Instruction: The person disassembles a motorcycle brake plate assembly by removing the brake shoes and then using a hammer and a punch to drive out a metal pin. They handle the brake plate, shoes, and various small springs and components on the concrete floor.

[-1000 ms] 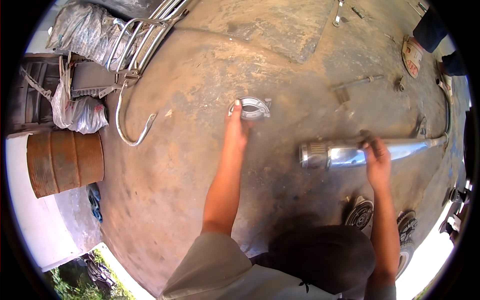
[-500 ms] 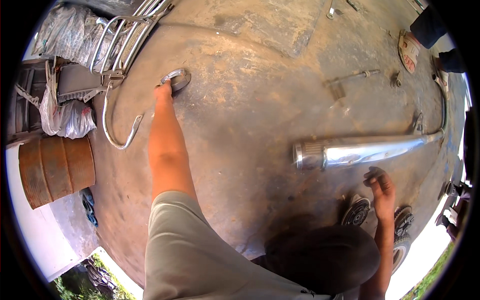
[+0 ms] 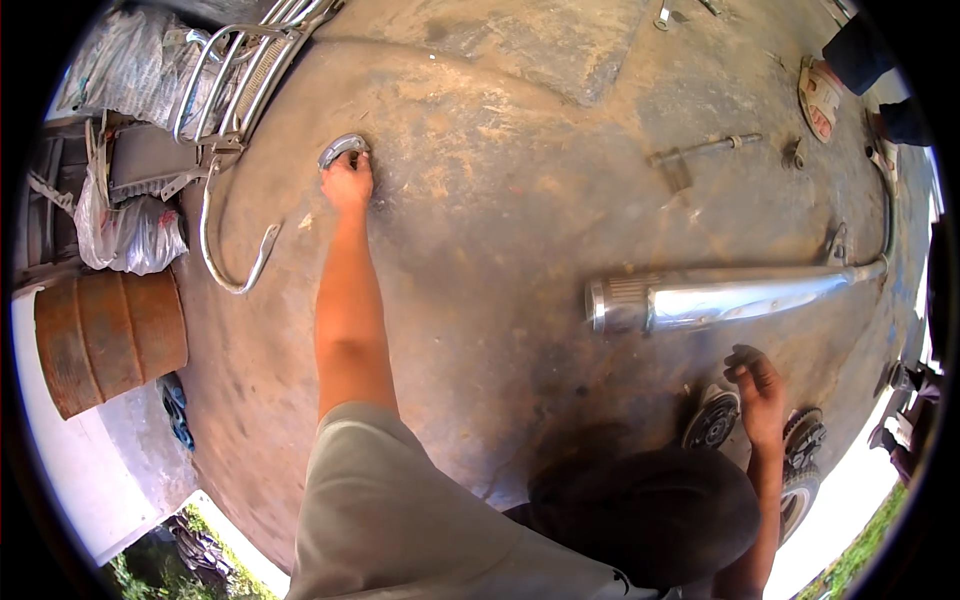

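My left hand (image 3: 347, 184) is closed around a curved grey metal piece that looks like a brake shoe (image 3: 343, 147), low over the concrete floor with my arm stretched far forward. My fingers hide part of the piece's inner side. My right hand (image 3: 757, 395) hangs at the lower right, fingers loosely bent and nothing visible in them. Nearest to it is a round dark hub part (image 3: 713, 418). A shiny chrome muffler (image 3: 740, 300) lies beyond that hand, its pipe running to the right.
Chrome tube racks (image 3: 250, 85) and a bent metal tube (image 3: 210, 240) lie on the left, near a rusty drum (image 3: 112, 335). A metal rod (image 3: 708, 150) is at the right, with a sandalled foot (image 3: 820, 98) farther off. Sprocket parts (image 3: 803, 440) stand near my right forearm.
My left hand has shifted slightly right, and its grip on the curved piece has turned so that the fingers now come over its near side. My right hand has barely moved.
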